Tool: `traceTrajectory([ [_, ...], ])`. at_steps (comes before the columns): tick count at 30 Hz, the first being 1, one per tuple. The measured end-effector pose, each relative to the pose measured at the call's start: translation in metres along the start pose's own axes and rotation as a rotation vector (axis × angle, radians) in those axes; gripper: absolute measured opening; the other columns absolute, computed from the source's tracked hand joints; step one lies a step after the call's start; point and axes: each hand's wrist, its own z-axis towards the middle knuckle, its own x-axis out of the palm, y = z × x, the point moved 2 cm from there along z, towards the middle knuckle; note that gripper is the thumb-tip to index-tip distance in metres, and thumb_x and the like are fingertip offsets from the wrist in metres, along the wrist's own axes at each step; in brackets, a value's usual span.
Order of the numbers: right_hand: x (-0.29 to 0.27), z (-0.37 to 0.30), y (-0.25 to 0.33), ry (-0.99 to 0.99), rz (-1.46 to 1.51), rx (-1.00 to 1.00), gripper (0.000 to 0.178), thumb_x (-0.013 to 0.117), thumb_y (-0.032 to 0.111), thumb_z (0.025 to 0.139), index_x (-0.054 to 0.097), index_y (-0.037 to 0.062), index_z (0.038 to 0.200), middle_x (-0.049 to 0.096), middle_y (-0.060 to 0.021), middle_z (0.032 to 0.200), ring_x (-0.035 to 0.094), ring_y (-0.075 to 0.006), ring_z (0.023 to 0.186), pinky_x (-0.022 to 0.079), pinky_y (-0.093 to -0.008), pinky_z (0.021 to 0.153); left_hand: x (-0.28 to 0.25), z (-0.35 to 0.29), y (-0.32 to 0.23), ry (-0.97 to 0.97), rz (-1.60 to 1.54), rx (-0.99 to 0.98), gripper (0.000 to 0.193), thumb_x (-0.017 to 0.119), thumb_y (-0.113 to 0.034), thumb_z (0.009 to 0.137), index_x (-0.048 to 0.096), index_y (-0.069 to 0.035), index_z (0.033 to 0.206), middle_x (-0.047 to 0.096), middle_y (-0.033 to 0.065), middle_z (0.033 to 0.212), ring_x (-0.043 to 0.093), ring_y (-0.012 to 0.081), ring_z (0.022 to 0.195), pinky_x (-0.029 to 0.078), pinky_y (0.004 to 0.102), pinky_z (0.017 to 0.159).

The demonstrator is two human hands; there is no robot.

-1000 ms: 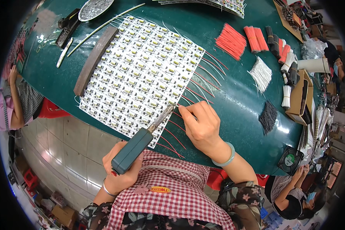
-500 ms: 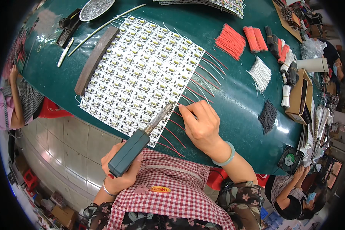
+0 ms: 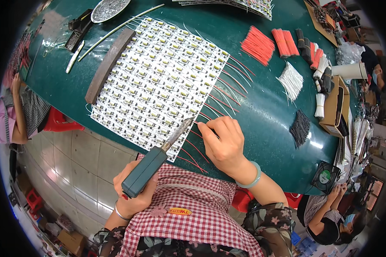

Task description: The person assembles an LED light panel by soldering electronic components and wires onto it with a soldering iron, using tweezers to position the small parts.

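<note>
My left hand (image 3: 132, 204) is closed round the dark green handle of a soldering iron (image 3: 145, 172). The iron slants up and right across the lower corner of a white circuit board panel (image 3: 156, 81), its tip at the panel's right edge. Just beside the tip, my right hand (image 3: 225, 144) pinches a thin wire (image 3: 196, 122) that looks red; its end at the tip is too small to make out. Red and white wires (image 3: 232, 82) stick out from the right edge, above and below this spot. A dark bar (image 3: 110, 66) lies along the panel's left side.
Red wires (image 3: 257, 45), white wires (image 3: 291, 82) and black wires (image 3: 300, 129) lie in piles on the green table (image 3: 261, 158). A metal dish (image 3: 109, 9) stands far left, a small fan (image 3: 325, 177) at right. Other people sit at both sides.
The iron's tip and my right hand have shifted slightly down along the panel's right edge. A white wire now shows loose just above, where my fingers were. Both grips stay closed.
</note>
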Motion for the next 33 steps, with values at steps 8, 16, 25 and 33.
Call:
traceTrajectory([
  [8, 0.003, -0.003, 0.0, 0.014, -0.012, 0.001, 0.025, 0.07, 0.002, 0.07, 0.07, -0.0012, 0.095, 0.06, -0.0079, 0.086, 0.06, -0.0248, 0.08, 0.048, -0.0377, 0.071, 0.001, -0.005, 0.003, 0.022, 0.009, -0.003, 0.023, 0.078, 0.0, 0.078, 0.069, 0.005, 0.099, 0.069, 0.0102, 0.083, 0.066, 0.0177, 0.064, 0.052, 0.0276, 0.061],
  [16, 0.004, -0.002, 0.002, 0.033, -0.015, -0.003, 0.025, 0.07, 0.003, 0.071, 0.07, -0.0022, 0.095, 0.06, -0.0088, 0.086, 0.06, -0.0255, 0.08, 0.047, -0.0378, 0.071, 0.0, -0.01, 0.005, 0.023, 0.006, -0.056, 0.022, 0.078, 0.0, 0.077, 0.068, 0.005, 0.097, 0.069, 0.012, 0.083, 0.067, 0.0202, 0.065, 0.052, 0.0284, 0.062],
  [25, 0.003, -0.003, 0.0, 0.027, -0.022, -0.013, 0.025, 0.07, 0.004, 0.071, 0.07, -0.002, 0.096, 0.06, -0.0086, 0.086, 0.06, -0.0251, 0.08, 0.047, -0.0374, 0.07, 0.001, -0.02, 0.014, -0.007, -0.041, -0.052, 0.022, 0.078, 0.0, 0.076, 0.072, 0.005, 0.097, 0.07, 0.0152, 0.089, 0.069, 0.024, 0.068, 0.053, 0.031, 0.062],
  [33, -0.01, 0.006, -0.009, -0.073, -0.048, -0.027, 0.022, 0.072, 0.002, 0.074, 0.07, -0.0002, 0.096, 0.061, -0.0076, 0.085, 0.06, -0.0248, 0.078, 0.046, -0.0363, 0.066, 0.004, -0.02, 0.012, -0.016, -0.079, -0.054, 0.023, 0.078, 0.0, 0.079, 0.071, 0.007, 0.1, 0.071, 0.0194, 0.097, 0.072, 0.0281, 0.077, 0.056, 0.033, 0.067],
])
